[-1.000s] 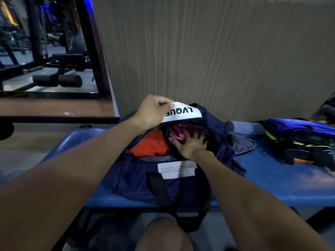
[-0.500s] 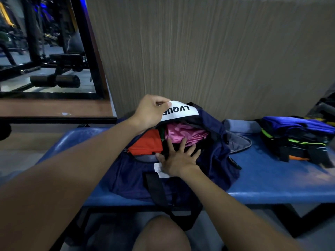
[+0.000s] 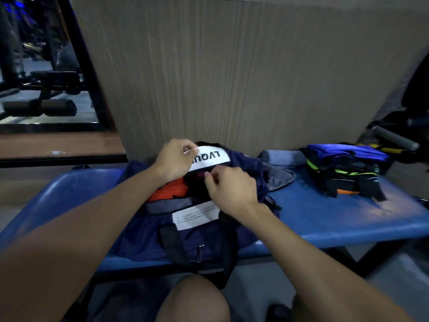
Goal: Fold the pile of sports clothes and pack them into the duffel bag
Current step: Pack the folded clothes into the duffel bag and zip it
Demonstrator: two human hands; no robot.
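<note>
A navy duffel bag (image 3: 148,233) lies on the blue bench (image 3: 336,219) in front of me. My left hand (image 3: 173,159) grips the far edge of its opening at the white label flap (image 3: 212,156). Inside the bag I see an orange garment (image 3: 170,190) and a sliver of pink cloth (image 3: 201,175). My right hand (image 3: 228,190) hovers over the opening with fingers curled, pinching something small at the bag's upper edge; what it pinches is too small to tell. A pile of dark, blue and neon-green sports clothes (image 3: 343,169) sits on the bench to the right.
A grey rolled towel (image 3: 282,156) lies against the wooden wall panel (image 3: 232,77) behind the bag. Gym machines (image 3: 39,108) stand at the left, and a grey bar handle (image 3: 394,138) pokes in at the far right. My knee (image 3: 192,300) is below the bench.
My right hand has lifted off the near rim of the bag and moved up to the far edge of the opening, fingers now curled. The pink cloth is now mostly hidden.
</note>
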